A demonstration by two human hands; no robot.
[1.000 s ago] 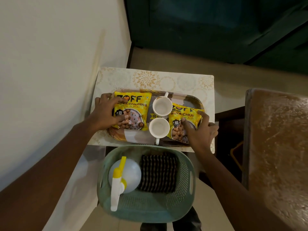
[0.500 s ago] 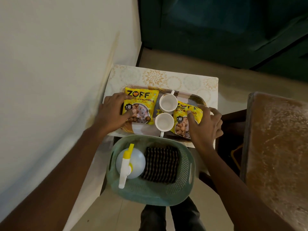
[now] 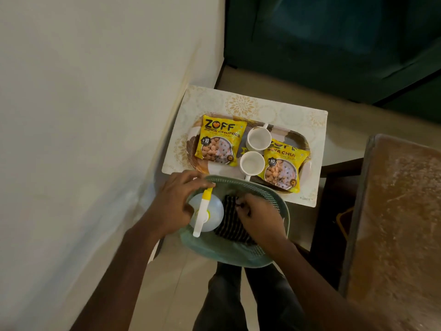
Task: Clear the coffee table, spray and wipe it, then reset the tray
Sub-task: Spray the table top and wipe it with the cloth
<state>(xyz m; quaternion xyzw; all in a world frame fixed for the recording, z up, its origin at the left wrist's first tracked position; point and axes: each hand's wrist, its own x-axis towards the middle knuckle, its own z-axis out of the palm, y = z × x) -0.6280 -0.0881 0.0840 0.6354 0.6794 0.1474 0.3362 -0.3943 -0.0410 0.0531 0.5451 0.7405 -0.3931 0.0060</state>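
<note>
A small coffee table with a patterned mat (image 3: 241,103) bears a brown oval tray (image 3: 303,139). On the tray lie two yellow snack packets (image 3: 219,144) (image 3: 284,166) and two white cups (image 3: 259,138) (image 3: 252,162) between them. In front of the table a green basket (image 3: 226,252) holds a white spray bottle (image 3: 212,211) with a yellow nozzle and a dark striped cloth (image 3: 229,225). My left hand (image 3: 176,201) curls around the bottle's head. My right hand (image 3: 257,213) is inside the basket, its fingers pinched on the cloth.
A pale wall (image 3: 95,115) runs close along the table's left side. A brown wooden surface (image 3: 401,223) stands to the right, with a dark gap between it and the table. A dark green sofa (image 3: 334,44) is beyond the table. My legs (image 3: 238,295) are under the basket.
Both hands have left the snack packets on the tray and pulled back into the basket, the left onto the spray bottle, the right onto the cloth. The camera view has shifted.
</note>
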